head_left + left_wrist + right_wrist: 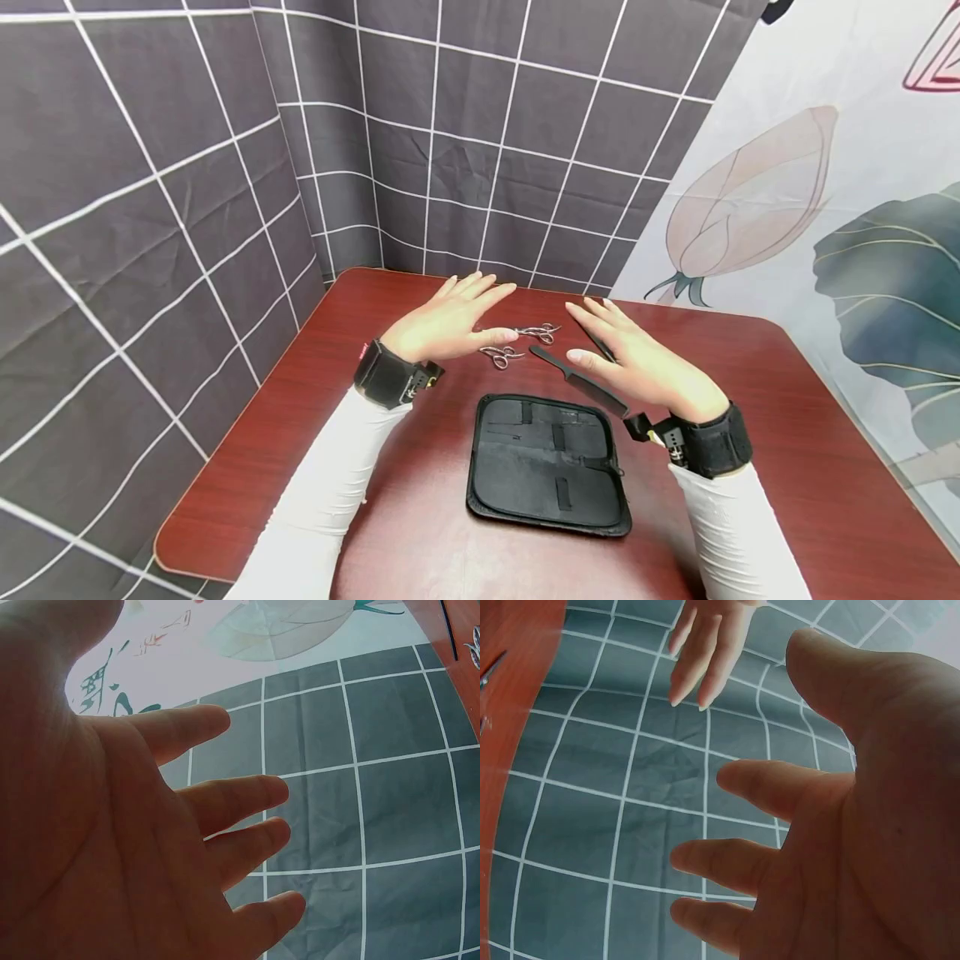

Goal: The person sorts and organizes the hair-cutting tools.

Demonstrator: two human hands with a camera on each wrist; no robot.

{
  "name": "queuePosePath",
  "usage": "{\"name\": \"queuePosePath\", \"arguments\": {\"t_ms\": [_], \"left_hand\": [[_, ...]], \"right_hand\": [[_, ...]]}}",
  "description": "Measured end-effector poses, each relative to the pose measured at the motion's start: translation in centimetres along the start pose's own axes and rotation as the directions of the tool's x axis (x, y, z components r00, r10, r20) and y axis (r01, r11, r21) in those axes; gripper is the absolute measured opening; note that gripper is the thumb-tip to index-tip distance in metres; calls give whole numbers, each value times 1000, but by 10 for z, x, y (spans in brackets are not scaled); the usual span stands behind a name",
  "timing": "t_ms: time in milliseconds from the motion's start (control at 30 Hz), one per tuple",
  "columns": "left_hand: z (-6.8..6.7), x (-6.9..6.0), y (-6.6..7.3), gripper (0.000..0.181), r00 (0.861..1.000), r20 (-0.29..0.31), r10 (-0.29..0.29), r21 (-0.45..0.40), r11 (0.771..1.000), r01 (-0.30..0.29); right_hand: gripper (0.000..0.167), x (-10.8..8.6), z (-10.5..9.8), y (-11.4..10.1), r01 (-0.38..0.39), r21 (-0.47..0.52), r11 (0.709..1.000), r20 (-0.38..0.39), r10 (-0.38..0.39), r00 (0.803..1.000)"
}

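Note:
My left hand (pixel 447 323) is held out with straight fingers above the table, and nothing is in it. Opposite it, my right hand (pixel 643 358) is also outstretched and holds nothing. Between and beyond them lie two pairs of metal scissors, one pair (pixel 501 357) near the left thumb and another (pixel 545 334) farther back. A black comb (pixel 596 393) slants across the table beside the right thumb. Partly hidden behind the right hand is a thin dark object (pixel 602 347) whose kind I cannot tell. Nearer to me, a black zippered case (pixel 536 471) lies unfolded, showing its straps and pockets.
The reddish-brown table (pixel 277 467) has rounded corners. A dark grey cloth with white grid lines (pixel 480 150) hangs behind and to the left. On the right hangs a white cloth with a flower-and-leaf print (pixel 757 200). Each wrist bears a black strap with a small camera.

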State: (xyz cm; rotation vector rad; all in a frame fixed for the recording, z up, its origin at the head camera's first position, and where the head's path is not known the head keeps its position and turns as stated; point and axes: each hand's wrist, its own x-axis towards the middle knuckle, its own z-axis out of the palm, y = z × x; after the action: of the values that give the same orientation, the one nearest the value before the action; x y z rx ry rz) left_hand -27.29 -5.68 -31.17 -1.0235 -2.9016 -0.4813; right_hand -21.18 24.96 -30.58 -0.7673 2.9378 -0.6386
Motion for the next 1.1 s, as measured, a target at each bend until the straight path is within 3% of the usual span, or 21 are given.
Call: {"name": "queuePosePath", "arguments": {"t_ms": [1100], "left_hand": [[4,2,1,80,999,54,5,15,1000,-6]], "right_hand": [[73,-5,-3,1,-8,15,1000,-4,8,1000]]}}
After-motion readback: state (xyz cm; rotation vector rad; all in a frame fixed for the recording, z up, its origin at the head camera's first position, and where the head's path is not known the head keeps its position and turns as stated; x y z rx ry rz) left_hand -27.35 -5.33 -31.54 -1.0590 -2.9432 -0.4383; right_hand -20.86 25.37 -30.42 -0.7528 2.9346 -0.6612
